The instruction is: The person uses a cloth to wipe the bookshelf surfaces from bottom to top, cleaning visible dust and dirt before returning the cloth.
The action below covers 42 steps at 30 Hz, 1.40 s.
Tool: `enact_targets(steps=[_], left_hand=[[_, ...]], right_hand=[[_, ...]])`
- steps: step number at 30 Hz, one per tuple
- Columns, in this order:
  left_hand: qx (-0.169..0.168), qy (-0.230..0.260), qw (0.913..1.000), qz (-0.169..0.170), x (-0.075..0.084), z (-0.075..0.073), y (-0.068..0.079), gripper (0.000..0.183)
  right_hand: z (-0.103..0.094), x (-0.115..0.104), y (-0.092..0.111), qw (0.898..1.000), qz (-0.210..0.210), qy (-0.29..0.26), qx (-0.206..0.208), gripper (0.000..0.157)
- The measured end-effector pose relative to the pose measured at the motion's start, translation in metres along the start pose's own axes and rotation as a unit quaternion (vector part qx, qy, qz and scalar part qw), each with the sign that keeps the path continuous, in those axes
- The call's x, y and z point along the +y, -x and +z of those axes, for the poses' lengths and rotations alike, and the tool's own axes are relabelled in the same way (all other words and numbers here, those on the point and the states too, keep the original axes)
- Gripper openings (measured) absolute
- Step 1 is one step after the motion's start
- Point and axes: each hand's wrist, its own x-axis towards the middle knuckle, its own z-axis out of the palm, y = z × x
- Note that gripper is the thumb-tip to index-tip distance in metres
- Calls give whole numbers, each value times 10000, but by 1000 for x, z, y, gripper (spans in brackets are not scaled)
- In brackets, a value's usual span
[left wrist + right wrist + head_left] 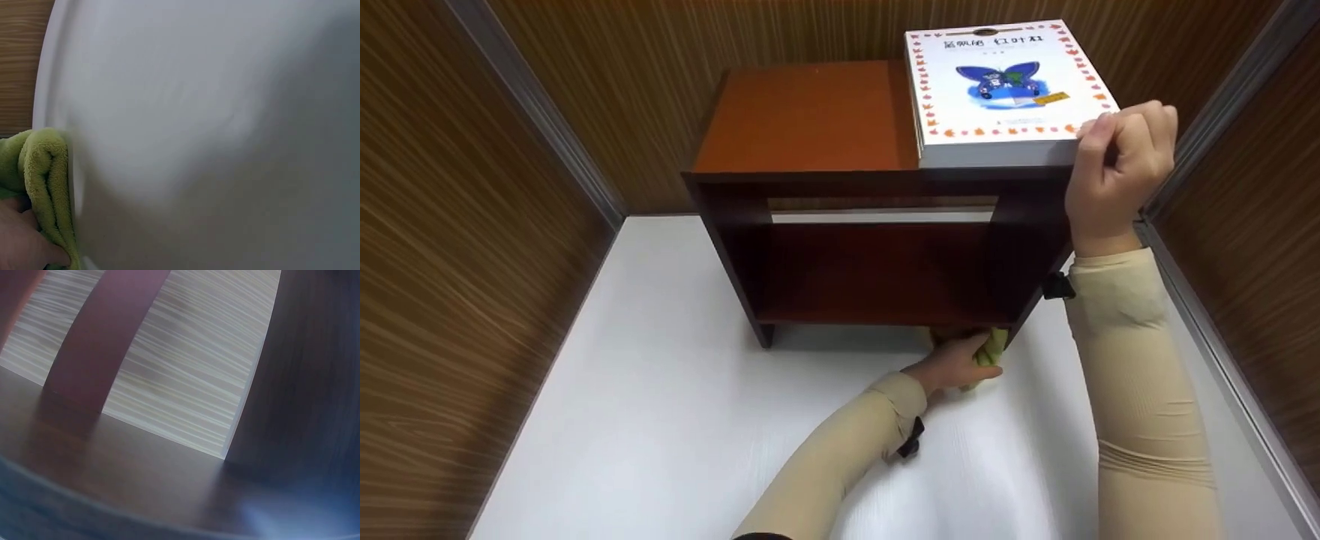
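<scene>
Green towel (pixel 48 180) gripped low beneath shelf unit (pixel 795 120) in wood-panelled bay

A person in beige sleeves (pixel 1151 390), with black fittings (pixel 911 439) at the cuffs, reaches over a white tabletop (pixel 645 390) that carries faint grain, bright patches and soft shadows. The left hand (pixel 956 365) has its grip closed around the folded green towel, which sits low at the bottom board of the dark reddish-brown shelf unit, beside its near right leg; whether towel and wood touch is hidden. The unit stands upright on the white surface, front toward the person, its back open in a band that shows pale tabletop and panelling beyond. The right hand (pixel 1125 169) is raised at the unit's top right front corner, fingers curled and thumb at the corner of the cover; whether that grip has hold of anything cannot be told. Square picture books (pixel 997 90), the cover bearing a blue-winged butterfly within a border of leaves, lie flat on the right part of the top board, with orange-brown wood showing to their left. Striped brown panels form the left wall (pixel 472 247), right wall (pixel 1252 255) and, farthest off, back wall (pixel 810 30), with grey metal trim (pixel 540 112) at the corners.
</scene>
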Motion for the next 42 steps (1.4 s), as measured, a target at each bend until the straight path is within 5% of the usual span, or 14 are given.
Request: enact_targets(steps=[4, 7, 15, 23, 31, 37, 40, 42], left_hand=[[-222, 42, 9993, 282, 4, 0, 5, 61], [-203, 122, 9995, 191, 8, 0, 3, 59], [350, 459, 9912, -1188, 8, 1, -11, 62], [790, 577, 9765, -1919, 10, 1, -24, 66], [1860, -180, 9759, -1127, 15, 12, -22, 32], [1882, -392, 9711, -1417, 23, 18, -11, 20], [1666, -326, 9773, -1266, 28, 17, -3, 10], [1363, -152, 9850, -1049, 31, 14, 4, 19]], right_hand=[[-1, -1, -2, 10000, -1, -1, 46, 32], [-1, 1, -2, 10000, -4, 19, 73, 32], [3, 6, 4, 10000, -44, 2, -28, 32], [2, 5, 2, 10000, -58, -24, -18, 32], [0, 1, 0, 10000, -57, -53, 52, 31], [1, 1, 2, 10000, -41, -74, 40, 31], [1, 2, 2, 9999, -44, -85, 52, 32], [2, 3, 1, 9999, -42, -92, 62, 32]])
